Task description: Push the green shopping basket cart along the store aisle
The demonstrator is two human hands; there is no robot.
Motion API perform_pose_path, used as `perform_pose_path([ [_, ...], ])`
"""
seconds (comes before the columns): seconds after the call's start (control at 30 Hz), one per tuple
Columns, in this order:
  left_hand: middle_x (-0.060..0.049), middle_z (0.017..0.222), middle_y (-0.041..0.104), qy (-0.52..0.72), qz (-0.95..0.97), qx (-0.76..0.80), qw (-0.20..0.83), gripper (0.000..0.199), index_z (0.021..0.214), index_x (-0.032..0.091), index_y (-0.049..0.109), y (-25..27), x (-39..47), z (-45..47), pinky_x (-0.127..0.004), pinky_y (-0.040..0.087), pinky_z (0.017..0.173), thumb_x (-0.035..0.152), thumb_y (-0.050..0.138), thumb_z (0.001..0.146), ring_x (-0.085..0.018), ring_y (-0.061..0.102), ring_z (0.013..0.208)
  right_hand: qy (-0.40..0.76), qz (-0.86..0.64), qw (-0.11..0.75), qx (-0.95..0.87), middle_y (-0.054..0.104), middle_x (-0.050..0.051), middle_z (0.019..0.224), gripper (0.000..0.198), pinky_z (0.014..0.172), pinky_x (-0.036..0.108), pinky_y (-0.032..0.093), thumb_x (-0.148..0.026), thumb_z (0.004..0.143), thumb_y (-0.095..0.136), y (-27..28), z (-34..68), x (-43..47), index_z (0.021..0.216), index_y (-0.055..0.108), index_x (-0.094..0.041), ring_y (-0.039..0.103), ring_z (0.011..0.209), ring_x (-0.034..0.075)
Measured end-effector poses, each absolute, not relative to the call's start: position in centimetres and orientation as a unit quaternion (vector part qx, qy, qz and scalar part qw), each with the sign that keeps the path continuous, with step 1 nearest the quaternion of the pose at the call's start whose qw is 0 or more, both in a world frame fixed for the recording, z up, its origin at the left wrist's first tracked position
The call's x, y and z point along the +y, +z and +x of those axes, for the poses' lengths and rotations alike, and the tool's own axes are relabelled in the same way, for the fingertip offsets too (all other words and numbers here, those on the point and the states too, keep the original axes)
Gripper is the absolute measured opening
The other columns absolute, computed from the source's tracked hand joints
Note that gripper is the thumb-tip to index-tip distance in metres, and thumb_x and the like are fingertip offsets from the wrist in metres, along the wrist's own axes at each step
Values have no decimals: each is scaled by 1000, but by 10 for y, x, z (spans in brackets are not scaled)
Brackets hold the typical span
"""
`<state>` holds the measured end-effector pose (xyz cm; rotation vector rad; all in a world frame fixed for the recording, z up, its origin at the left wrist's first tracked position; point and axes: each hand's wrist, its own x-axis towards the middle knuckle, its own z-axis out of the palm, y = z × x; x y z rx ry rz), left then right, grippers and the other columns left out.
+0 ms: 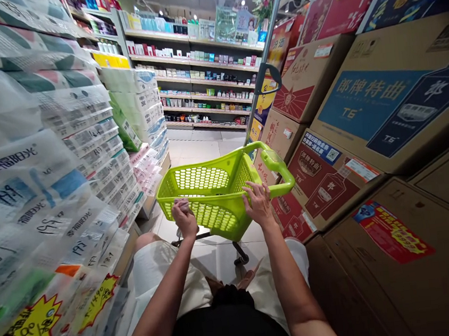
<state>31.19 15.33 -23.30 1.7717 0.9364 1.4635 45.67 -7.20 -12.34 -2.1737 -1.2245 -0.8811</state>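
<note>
Your left hand [185,221] clenched a bunched cloth [181,204] at the near rim of the green cart [228,199]; your right hand [259,206] grasped the rim beside the handle [285,175]. Sound technique likely required firm right-side bracing and even pressure through the cloth. The cart stood on tiled floor [200,149], between wrapped packs [82,111] and stacked cartons [299,77], facing stocked shelves [191,62].
</note>
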Motion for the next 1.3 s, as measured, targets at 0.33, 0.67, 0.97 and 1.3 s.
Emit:
perform_pose_path([
  [0.33, -15, 120, 60, 521, 711, 330, 339, 35, 116, 21, 56, -227, 107, 334, -53, 42, 113, 9, 51, 83, -31, 55, 123, -302, -810, 264, -428, 67, 7, 131, 35, 129, 50, 18, -17, 92, 49, -128, 463, -87, 121, 67, -23, 52, 129, 24],
  [0.67, -16, 130, 57, 532, 738, 234, 343, 27, 115, 22, 58, -228, 79, 355, -50, 42, 114, 15, 53, 90, -29, 51, 128, -266, -793, 283, -469, 66, 7, 135, 50, 131, 52, 20, -7, 86, 45, -127, 455, -94, 129, 66, -22, 49, 138, 24],
  [0.97, -12, 114, 51, 500, 744, 238, 374, 36, 121, 20, 59, -269, 56, 364, -50, 52, 99, 13, 56, 85, -28, 57, 110, -258, -785, 339, -449, 66, 8, 135, 50, 131, 56, 17, -6, 85, 42, -133, 453, -91, 124, 68, -22, 48, 140, 24],
  [1.3, -10, 98, 59, 449, 778, 221, 381, 20, 91, 21, 65, -286, 60, 343, -49, 51, 93, 9, 54, 80, -27, 57, 95, -243, -785, 361, -442, 65, 10, 137, 53, 131, 60, 11, -6, 81, 42, -139, 454, -90, 125, 67, -21, 46, 142, 26],
])
